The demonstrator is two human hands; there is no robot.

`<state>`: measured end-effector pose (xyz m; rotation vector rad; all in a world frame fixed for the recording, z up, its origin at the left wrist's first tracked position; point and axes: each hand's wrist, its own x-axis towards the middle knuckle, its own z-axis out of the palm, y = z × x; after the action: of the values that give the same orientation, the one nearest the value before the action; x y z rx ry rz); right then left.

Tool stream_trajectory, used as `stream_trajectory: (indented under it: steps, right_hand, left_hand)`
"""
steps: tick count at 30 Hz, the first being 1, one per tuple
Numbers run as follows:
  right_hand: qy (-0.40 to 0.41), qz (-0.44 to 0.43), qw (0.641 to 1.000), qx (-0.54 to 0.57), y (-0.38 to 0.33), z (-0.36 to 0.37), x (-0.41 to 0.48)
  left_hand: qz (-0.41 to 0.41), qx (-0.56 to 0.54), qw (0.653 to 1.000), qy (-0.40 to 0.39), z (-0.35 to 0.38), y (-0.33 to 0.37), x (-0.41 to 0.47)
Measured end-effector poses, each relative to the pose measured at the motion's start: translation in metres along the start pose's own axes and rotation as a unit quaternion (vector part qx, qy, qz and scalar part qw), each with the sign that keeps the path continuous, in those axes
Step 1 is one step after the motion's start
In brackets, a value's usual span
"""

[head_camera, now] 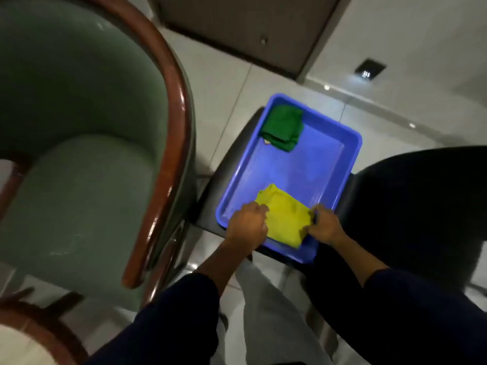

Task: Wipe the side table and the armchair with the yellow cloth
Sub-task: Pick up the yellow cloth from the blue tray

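The folded yellow cloth [285, 215] lies in the near end of a blue plastic tray [350, 151]. My left hand [247, 223] grips the cloth's left edge and my right hand [324, 225] pinches its right edge. The armchair [79, 154], with pale green upholstery and a glossy brown wooden frame, fills the left half of the view. At the bottom left corner a round wooden rim with a pale top [39, 335] shows; whether it is the side table I cannot tell.
A folded green cloth [282, 127] lies at the tray's far end. The tray rests on a dark seat [224, 180], with a black chair [421, 206] to its right. Pale floor tiles surround them, and a dark panel [237, 30] stands at the back.
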<state>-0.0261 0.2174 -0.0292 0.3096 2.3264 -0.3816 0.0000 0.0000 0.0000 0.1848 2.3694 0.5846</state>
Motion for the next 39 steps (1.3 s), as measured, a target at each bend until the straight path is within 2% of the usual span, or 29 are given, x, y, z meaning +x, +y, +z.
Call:
stream_trajectory:
  steps: [2, 4, 6, 9, 13, 14, 16, 19, 21, 24, 26, 28, 30, 32, 33, 36, 37, 39]
  right_hand:
    - [-0.006, -0.039, 0.994, -0.099, -0.004, 0.017, 0.02]
    - [0.027, -0.075, 0.984, -0.163, -0.016, 0.028, 0.032]
    - [0.029, -0.054, 0.985, -0.159, -0.019, 0.038, 0.044]
    - [-0.026, 0.009, 0.988, -0.15, -0.021, 0.036, 0.053]
    - [-0.043, -0.018, 0.975, -0.216, -0.026, 0.018, 0.047]
    - [-0.045, -0.031, 0.979, -0.194, -0.032, 0.012, 0.042]
    - [-0.081, -0.031, 0.995, -0.045, -0.036, -0.012, 0.029]
    - [-0.146, -0.077, 0.971, 0.172, -0.063, -0.05, -0.016]
    - [-0.166, -0.118, 0.951, 0.232, -0.091, -0.069, -0.053]
    - [-0.203, -0.209, 0.913, 0.286, -0.138, -0.078, -0.101]
    - [-0.196, -0.286, 0.911, 0.222, -0.179, -0.061, -0.13]
    - [-0.117, -0.357, 0.916, 0.14, -0.236, -0.031, -0.164]
    - [-0.122, -0.417, 0.886, 0.163, -0.299, 0.02, -0.205]
    - [-0.168, -0.442, 0.851, 0.228, -0.346, 0.085, -0.24]
    - [-0.171, -0.442, 0.845, 0.248, -0.362, 0.117, -0.249]
    - [-0.16, -0.407, 0.876, 0.203, -0.392, 0.23, -0.26]
    - [-0.171, -0.392, 0.886, 0.179, -0.397, 0.267, -0.262]
    - [-0.175, -0.376, 0.902, 0.118, -0.399, 0.327, -0.264]
  left_hand:
    - [-0.061, -0.027, 0.998, -0.002, 0.017, -0.015, 0.026]
    - [-0.099, -0.076, 0.992, 0.017, 0.029, -0.03, 0.044]
    - [-0.111, -0.147, 0.982, 0.029, 0.039, -0.032, 0.06]
    - [-0.157, -0.23, 0.96, 0.027, 0.045, -0.031, 0.071]
    - [-0.117, -0.228, 0.966, 0.021, 0.032, -0.033, 0.054]
    - [-0.104, -0.231, 0.967, 0.038, 0.026, -0.035, 0.043]
    - [-0.078, -0.252, 0.961, 0.087, 0.013, -0.031, 0.021]
    - [-0.05, -0.257, 0.944, 0.203, -0.013, -0.041, -0.036]
    - [-0.025, -0.321, 0.91, 0.261, -0.029, -0.056, -0.083]
    - [-0.017, -0.498, 0.805, 0.321, -0.051, -0.085, -0.157]
    - [-0.038, -0.594, 0.717, 0.362, -0.055, -0.118, -0.206]
    - [-0.064, -0.65, 0.64, 0.404, -0.051, -0.157, -0.246]
    - [-0.089, -0.661, 0.584, 0.462, -0.035, -0.207, -0.291]
    - [-0.121, -0.634, 0.565, 0.514, -0.007, -0.257, -0.336]
    - [-0.139, -0.626, 0.557, 0.527, 0.01, -0.278, -0.354]
    - [-0.218, -0.638, 0.529, 0.515, 0.086, -0.333, -0.408]
    - [-0.251, -0.637, 0.534, 0.497, 0.113, -0.345, -0.421]
    - [-0.33, -0.593, 0.581, 0.449, 0.165, -0.358, -0.437]
